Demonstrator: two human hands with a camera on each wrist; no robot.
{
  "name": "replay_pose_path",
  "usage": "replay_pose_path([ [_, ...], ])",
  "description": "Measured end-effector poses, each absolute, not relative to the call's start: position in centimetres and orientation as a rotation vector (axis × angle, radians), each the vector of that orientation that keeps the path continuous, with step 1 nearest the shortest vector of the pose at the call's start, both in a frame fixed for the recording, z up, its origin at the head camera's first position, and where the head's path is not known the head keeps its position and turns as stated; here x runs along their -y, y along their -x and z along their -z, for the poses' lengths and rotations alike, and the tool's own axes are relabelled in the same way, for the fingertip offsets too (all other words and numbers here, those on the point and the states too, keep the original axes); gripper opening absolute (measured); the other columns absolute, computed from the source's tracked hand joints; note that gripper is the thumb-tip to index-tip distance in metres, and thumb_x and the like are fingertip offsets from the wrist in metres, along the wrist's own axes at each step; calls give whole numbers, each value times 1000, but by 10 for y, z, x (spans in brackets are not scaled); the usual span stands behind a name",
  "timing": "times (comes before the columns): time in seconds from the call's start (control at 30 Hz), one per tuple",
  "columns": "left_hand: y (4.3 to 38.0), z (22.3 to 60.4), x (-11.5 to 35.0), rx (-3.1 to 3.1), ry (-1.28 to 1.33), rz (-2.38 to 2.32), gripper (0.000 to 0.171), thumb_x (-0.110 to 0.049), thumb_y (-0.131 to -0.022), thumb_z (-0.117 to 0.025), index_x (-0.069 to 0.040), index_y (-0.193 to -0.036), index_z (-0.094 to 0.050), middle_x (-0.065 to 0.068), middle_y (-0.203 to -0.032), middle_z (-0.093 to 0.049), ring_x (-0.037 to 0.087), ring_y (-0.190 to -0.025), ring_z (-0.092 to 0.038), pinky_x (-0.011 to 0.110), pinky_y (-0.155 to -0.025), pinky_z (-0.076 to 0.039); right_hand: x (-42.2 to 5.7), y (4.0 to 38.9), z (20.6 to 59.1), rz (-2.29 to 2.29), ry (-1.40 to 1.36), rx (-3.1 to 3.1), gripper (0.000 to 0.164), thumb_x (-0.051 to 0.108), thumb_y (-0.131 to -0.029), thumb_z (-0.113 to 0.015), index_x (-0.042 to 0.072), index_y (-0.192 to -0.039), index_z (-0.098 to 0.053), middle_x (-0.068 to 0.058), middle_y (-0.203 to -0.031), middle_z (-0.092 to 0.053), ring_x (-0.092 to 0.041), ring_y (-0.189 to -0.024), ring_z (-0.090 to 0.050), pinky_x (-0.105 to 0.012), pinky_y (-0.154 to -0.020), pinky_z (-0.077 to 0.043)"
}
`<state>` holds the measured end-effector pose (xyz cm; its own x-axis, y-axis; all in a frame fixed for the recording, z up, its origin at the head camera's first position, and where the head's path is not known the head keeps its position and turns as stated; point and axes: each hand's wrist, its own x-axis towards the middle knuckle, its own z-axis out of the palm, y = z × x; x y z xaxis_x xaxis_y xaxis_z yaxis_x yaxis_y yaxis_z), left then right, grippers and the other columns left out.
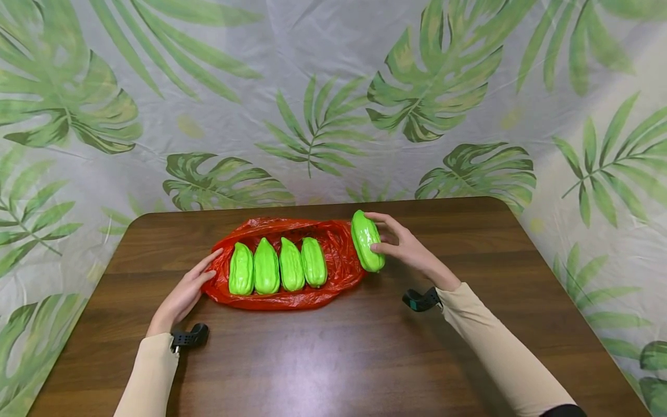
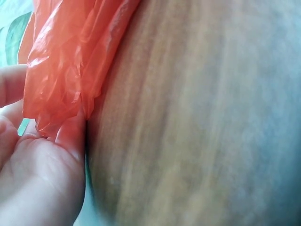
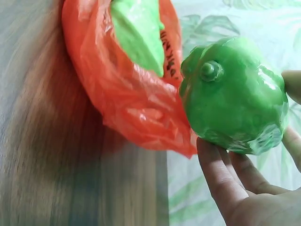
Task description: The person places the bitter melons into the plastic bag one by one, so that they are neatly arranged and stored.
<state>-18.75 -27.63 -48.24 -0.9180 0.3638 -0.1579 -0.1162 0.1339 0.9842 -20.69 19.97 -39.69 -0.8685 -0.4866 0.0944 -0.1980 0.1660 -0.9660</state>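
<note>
A red plastic bag (image 1: 341, 263) lies spread on the table with its mouth facing up. Inside it several bright green bitter melons (image 1: 267, 266) stand side by side in a row. My left hand (image 1: 179, 294) holds the bag's left rim; in the left wrist view the crumpled red plastic (image 2: 66, 61) passes between thumb and fingers. At the bag's right end, my right hand (image 1: 409, 246) grips another bitter melon (image 1: 366, 240) between thumb and fingers, raised beside the rim. Its glossy, lumpy end with a stem nub (image 3: 211, 70) faces the right wrist camera.
The brown wooden table (image 1: 312, 359) extends around the bag. Behind it hangs a pale cloth (image 1: 323, 58) printed with green leaves. Black wrist devices (image 1: 191, 336) sit on both forearms.
</note>
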Motion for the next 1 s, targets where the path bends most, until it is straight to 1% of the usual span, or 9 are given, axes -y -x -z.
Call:
replay_pose_path([
  [0.13, 188, 483, 276, -2062, -236, -1838, 56, -22, -105, -39, -13, -155, -15, 15, -158, 1, 34, -142, -2, 14, -99, -29, -190, 209, 398, 1766, 701, -2181, 64, 2, -91, -61, 7, -148, -32, -17, -143, -36, -34, -123, -45, -40, -96, -40],
  [0.23, 188, 483, 276, -2062, -230, -1837, 56, -22, -105, -39, -13, -155, -15, 15, -158, 1, 34, -142, -2, 14, -99, -29, -183, 211, 400, 1763, 741, -2170, 64, 0, -91, -60, 5, -148, -31, -18, -145, -35, -36, -125, -43, -50, -99, -35],
  [0.3, 188, 483, 276, -2062, -226, -1835, 56, -23, -105, -39, -13, -155, -14, 15, -158, 1, 34, -142, -2, 14, -100, -28, -178, 212, 402, 1758, 771, -2172, 63, -1, -90, -60, 3, -147, -32, -20, -145, -34, -37, -126, -41, -54, -100, -33],
  [0.43, 188, 482, 277, -2067, -222, -1826, 57, -24, -105, -39, -13, -155, -14, 15, -158, 1, 34, -142, -2, 17, -102, -27, -170, 214, 406, 1743, 803, -2173, 64, -3, -90, -60, 2, -147, -32, -21, -145, -34, -39, -128, -38, -55, -100, -32],
  [0.53, 188, 482, 277, -2071, -222, -1821, 57, -24, -105, -39, -14, -155, -14, 15, -158, 1, 34, -142, -2, 18, -103, -27, -166, 215, 410, 1730, 800, -2174, 63, -2, -90, -60, 2, -147, -32, -20, -145, -34, -38, -130, -35, -54, -101, -32],
  [0.73, 188, 483, 276, -2075, -217, -1821, 56, -23, -105, -39, -14, -155, -15, 15, -158, 1, 34, -142, -2, 19, -104, -26, -162, 215, 416, 1701, 790, -2185, 63, -2, -91, -59, 1, -147, -32, -19, -147, -33, -38, -130, -35, -51, -99, -35],
  [0.83, 188, 483, 276, -2074, -220, -1825, 56, -23, -105, -38, -14, -155, -14, 15, -158, 2, 35, -142, -1, 18, -103, -26, -160, 216, 418, 1697, 783, -2179, 63, -2, -91, -59, 1, -147, -31, -18, -148, -32, -38, -131, -34, -50, -99, -36],
  [1.0, 188, 483, 275, -2062, -230, -1849, 56, -20, -105, -38, -12, -154, -14, 16, -158, 1, 35, -142, -1, 12, -97, -28, -158, 215, 420, 1702, 754, -2156, 64, -1, -91, -60, 1, -148, -30, -17, -150, -29, -38, -131, -34, -53, -98, -35],
])
